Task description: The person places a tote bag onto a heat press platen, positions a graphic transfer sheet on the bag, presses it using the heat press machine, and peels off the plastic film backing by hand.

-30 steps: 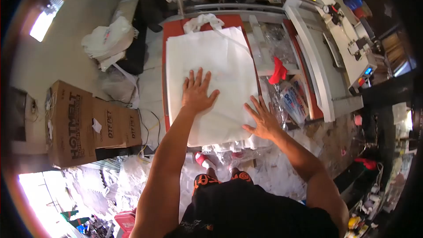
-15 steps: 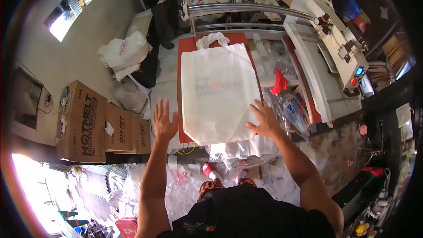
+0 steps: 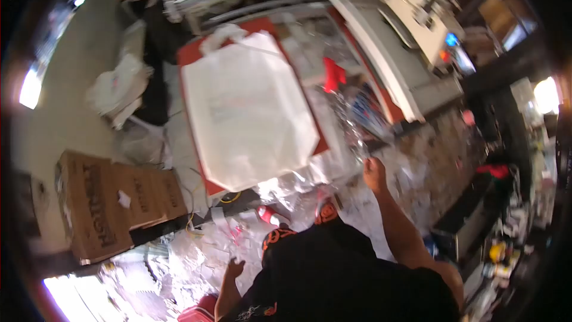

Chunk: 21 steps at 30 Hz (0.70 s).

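Observation:
My left hand (image 3: 235, 267) is low beside my body, above the littered floor. It is blurred and holds nothing that I can see, with its fingers slightly apart. To the right of the work table, my right hand (image 3: 374, 174) is closed, fingers curled in, and nothing shows in it. Clear crinkled plastic (image 3: 356, 143) is nearest to it; whether they touch is unclear. A white bag (image 3: 250, 107) with a looped handle lies flat on a red-brown board (image 3: 189, 53), apart from both hands.
A press machine (image 3: 411, 21) with a pale frame stands at the upper right. A red cloth (image 3: 333, 75) lies beside the board. Cardboard boxes (image 3: 95, 203) stand at the left. Scraps and plastic cover the floor (image 3: 208, 244). Another person's dark trouser leg shows at the upper left.
Both hands have left the bag area: the left moved down beside my body, the right moved right and curled. The view has turned and shifted. The white bag still lies on the board.

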Tool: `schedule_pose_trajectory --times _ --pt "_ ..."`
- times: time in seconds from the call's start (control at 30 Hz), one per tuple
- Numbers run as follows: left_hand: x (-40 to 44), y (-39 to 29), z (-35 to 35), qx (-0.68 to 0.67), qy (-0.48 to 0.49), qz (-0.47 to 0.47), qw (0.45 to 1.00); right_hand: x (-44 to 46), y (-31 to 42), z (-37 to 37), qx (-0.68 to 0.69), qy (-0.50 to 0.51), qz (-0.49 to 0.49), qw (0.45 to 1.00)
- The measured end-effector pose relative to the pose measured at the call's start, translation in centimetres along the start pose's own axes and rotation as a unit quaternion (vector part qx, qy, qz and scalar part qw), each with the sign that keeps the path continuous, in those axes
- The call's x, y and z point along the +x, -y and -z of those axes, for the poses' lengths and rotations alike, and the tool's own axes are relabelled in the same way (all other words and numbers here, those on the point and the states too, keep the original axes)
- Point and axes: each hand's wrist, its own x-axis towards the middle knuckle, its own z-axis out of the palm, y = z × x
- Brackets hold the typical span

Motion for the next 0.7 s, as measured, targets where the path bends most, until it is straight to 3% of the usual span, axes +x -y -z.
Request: schedule_pose_trajectory --times 0.03,0.1,0.13,0.17,0.23,0.27,0.33,0.37,0.4,0.43,0.53,0.63,0.67,0.7 --pt "-0.9 -0.9 -1.3 -0.239 0.04 0.106 0.964 0.0 -2.5 0.1 -0.051 -0.018 0.049 0.997" --pt "-2.5 -7.5 2.6 -0.276 0.03 0.195 0.941 0.8 -8.8 -1.4 -0.029 -0.001 0.002 1.0" --pt "-4.0 -14.2 8.4 -0.295 0.022 0.239 0.925 2.2 -11.0 -1.9 -0.027 0.026 -0.007 0.999" --pt "-3.2 -12.7 6.2 -0.294 0.026 0.243 0.924 3.8 -12.7 -2.5 -0.027 0.032 -0.01 0.999" --pt "-2.5 -11.5 1.5 -0.563 -0.066 0.253 0.784 7.9 -16.5 -4.0 -0.068 0.06 -0.052 0.995" --pt "-2.1 -14.3 2.5 -0.544 -0.089 0.308 0.775 10.6 -18.7 -4.9 -0.069 0.073 -0.045 0.994" --pt "-1.2 -18.3 4.2 -0.523 -0.114 0.386 0.751 14.8 -23.0 -7.4 -0.199 0.059 -0.033 0.978" --pt "-1.0 -19.8 3.5 -0.52 -0.11 0.397 0.748 17.0 -27.3 -9.7 -0.192 -0.048 0.082 0.977" --pt "-1.0 -21.3 2.7 -0.492 -0.095 0.348 0.793 19.6 -28.0 -9.8 -0.226 -0.221 0.228 0.921" --pt "-1.1 -22.4 1.7 -0.46 -0.077 0.298 0.833 22.2 -29.1 -10.0 -0.227 -0.224 0.226 0.921" --pt "-1.1 -26.3 -0.6 -0.439 -0.032 0.333 0.834 27.8 -31.9 -10.6 -0.224 -0.077 0.101 0.966" --pt "0.3 -31.5 0.4 -0.359 0.001 0.389 0.849 30.8 -33.1 -11.8 -0.22 -0.009 0.051 0.974" --pt "0.3 -31.4 -0.6 -0.165 0.058 0.281 0.944 31.3 -33.8 -12.0 -0.219 -0.002 0.047 0.975" --pt "0.1 -31.4 -1.4 0.036 0.113 0.148 0.982 31.3 -34.2 -12.2 -0.218 0.005 0.043 0.975"
